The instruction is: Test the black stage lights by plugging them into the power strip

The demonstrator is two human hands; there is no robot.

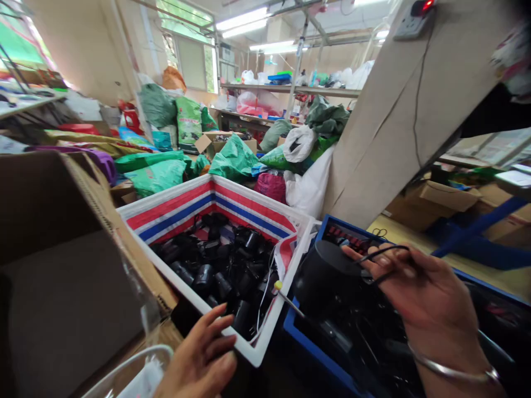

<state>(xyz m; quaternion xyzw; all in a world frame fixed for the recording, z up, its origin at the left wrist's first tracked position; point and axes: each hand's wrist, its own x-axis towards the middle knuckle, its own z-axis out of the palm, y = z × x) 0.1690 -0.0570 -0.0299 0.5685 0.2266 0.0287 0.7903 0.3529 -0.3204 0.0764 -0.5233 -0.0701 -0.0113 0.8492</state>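
Observation:
My right hand (427,301), with a metal bangle on the wrist, is closed on a loop of black cable (384,251). Right beside its fingertips is a black rounded cylinder (326,276) over the blue crate (307,340); whether the cable joins it, I cannot tell. Dark parts fill the crate. My left hand (203,356) is open, fingers spread and holding nothing, by the near edge of a white-rimmed bin (259,351) lined with striped cloth. Inside that bin lie many black cylindrical parts (205,276) with cords.
A large open cardboard box (83,271) stands at the left. A yellow-tipped metal rod (286,296) crosses the bin's right rim. Behind are green sacks (234,157) and a white sack (311,185). A slanting pillar (390,116) rises at the right.

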